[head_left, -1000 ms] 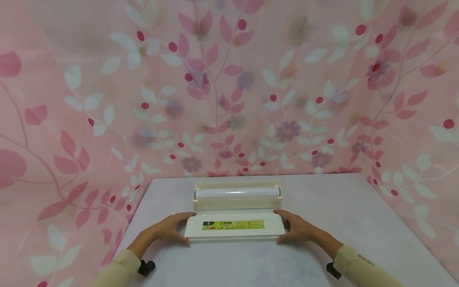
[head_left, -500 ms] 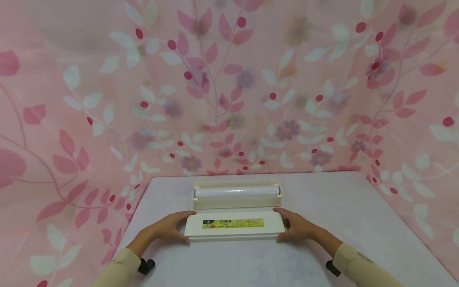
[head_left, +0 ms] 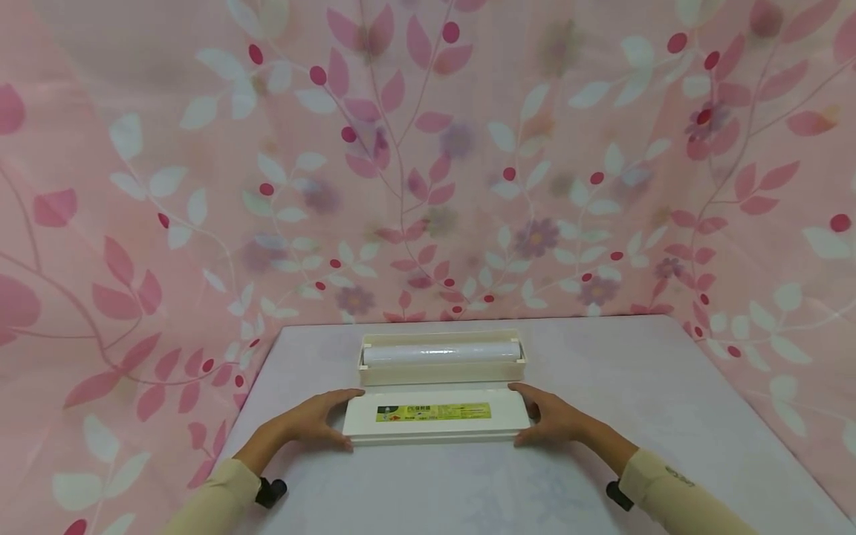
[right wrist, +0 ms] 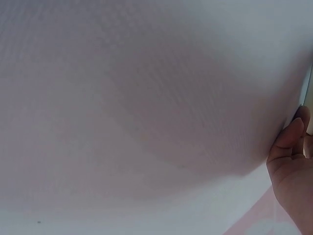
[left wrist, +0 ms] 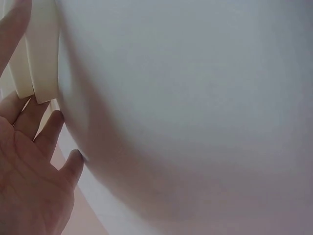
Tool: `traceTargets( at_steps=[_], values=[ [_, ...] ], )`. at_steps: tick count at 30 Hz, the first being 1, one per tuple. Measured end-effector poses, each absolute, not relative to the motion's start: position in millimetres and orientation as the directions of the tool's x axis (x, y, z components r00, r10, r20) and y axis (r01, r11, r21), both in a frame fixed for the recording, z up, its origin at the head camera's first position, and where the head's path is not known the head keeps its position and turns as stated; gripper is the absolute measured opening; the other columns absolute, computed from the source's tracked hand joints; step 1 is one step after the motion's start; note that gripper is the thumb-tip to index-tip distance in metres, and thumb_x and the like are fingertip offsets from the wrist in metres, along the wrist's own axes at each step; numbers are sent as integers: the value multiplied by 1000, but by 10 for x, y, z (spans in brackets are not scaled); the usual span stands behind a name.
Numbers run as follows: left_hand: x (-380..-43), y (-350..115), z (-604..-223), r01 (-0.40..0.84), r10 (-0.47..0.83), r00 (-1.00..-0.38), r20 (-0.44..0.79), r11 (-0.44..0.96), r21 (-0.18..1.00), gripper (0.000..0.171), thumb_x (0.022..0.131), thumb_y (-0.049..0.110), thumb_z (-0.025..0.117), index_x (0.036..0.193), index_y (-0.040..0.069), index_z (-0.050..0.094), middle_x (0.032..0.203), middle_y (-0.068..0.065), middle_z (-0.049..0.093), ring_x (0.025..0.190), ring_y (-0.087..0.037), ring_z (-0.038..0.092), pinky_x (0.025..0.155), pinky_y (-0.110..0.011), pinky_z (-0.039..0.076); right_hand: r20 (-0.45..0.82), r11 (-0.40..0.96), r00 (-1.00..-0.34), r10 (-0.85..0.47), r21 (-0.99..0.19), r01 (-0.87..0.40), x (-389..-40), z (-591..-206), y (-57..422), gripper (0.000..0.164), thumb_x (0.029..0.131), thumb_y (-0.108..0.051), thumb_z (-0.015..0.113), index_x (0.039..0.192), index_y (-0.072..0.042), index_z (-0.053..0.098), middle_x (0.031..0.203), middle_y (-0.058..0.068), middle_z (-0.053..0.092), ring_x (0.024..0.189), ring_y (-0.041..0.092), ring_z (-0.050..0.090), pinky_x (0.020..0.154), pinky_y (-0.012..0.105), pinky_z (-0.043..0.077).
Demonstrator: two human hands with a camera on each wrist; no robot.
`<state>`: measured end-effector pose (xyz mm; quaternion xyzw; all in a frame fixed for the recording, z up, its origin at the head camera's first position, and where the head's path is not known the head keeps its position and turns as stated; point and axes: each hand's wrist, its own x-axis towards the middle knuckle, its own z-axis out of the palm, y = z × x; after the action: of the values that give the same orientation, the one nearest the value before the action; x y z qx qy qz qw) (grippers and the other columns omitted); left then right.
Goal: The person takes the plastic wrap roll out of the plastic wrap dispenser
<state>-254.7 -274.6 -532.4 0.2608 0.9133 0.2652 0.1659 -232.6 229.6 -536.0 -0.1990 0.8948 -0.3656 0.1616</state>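
Lid (head_left: 435,432): long, flat, white, glossy; oblong yellow-green label (head_left: 433,412) with printed text and a small dark patch at its left end; stepped rim along the near side. Lies parallel to the far edge of the table (head_left: 635,386), somewhat nearer the left edge; box (head_left: 441,373) just beyond, open, with a shiny white roll (head_left: 441,353) inside. Left hand (head_left: 310,420) and right hand (head_left: 551,417) each grip one end in a wide span, fingertips at far corners, thumbs at near corners
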Motion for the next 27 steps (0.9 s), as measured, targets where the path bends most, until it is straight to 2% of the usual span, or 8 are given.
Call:
traceTargets(
  at_steps=[7,14,27],
  values=[
    [-2576,-2744,-5342,397,585,-794,-167,707,585,98,70,53,85,151,20,40,153,-7,43,142,-34,38,114,-61,29,-127,658,-868,-480,-707,-261,-2327,-5365,2324,101,71,-38,89,151,-10,35,113,4,56,94,19,49,80,32,41],
    [-2560,-2747,-5350,387,577,-802,-157,701,599,98,70,50,86,151,19,40,153,-9,44,141,-37,38,113,-64,29,-136,677,-875,-465,-691,-253,-2320,-5369,2311,100,70,-39,89,151,-13,36,115,3,55,95,19,48,81,33,41],
    [-2536,-2765,-5338,392,580,-802,-144,693,605,96,71,49,86,151,19,40,153,-9,44,141,-37,39,112,-65,29,-144,684,-879,-455,-688,-242,-2322,-5334,2280,100,70,-38,90,150,-11,37,106,3,55,92,19,48,78,31,40]
  ],
)
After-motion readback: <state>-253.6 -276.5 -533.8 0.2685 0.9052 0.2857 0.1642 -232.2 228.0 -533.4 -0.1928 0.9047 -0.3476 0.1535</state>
